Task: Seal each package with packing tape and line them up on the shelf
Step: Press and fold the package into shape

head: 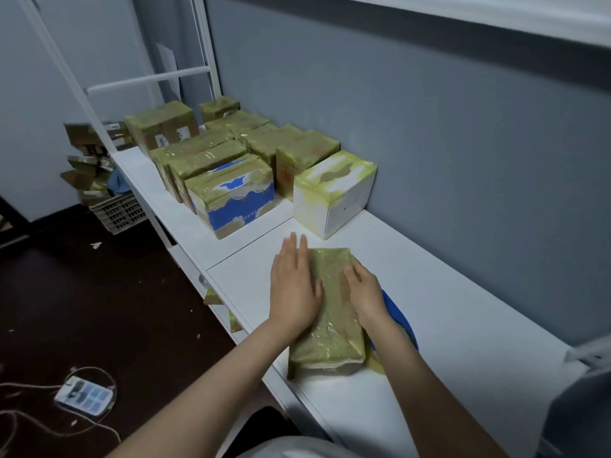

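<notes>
Our left hand (294, 285) and right hand (363, 292) press flat, fingers uncurled, on the taped package (330, 342) lying on the shelf (463, 325). It looks boxy, light and tape-slick; we'd grip the long sides.

The nearest package (327, 312) is coloured a glossy yellow-green all over. A white box (334, 196) is streaked with the same yellow-green, and a neighbouring box (231, 200) is printed in blue and white. The shelf (456, 309) is finished in white, the wall (429, 127) in grey-blue.
</notes>
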